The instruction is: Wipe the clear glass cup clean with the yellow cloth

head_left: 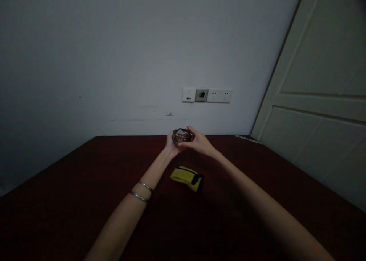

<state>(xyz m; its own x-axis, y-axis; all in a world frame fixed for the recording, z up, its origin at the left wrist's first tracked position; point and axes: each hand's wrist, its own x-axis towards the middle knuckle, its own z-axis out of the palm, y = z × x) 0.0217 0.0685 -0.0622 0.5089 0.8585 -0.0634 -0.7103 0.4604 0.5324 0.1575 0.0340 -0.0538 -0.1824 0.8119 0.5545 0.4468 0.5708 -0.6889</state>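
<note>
Over the far part of the table, both my hands hold a small faceted glass ashtray (182,137), dark and see-through. My left hand (171,146) is closed around its left side and underside. From the right, my right hand (200,142) grips it between thumb and fingers. Closer to me, between my forearms, a folded yellow cloth (185,176) with black edging lies on the table. Neither hand touches the cloth. Two metal bangles (140,197) circle my left forearm.
The dark red table (85,184) reaches back to a pale wall (128,62). Wall sockets (219,96) and a switch plate (201,95) sit low on that wall. A white panelled door (320,100) stands along the right side. A thin flat strip (248,139) lies at the far right corner.
</note>
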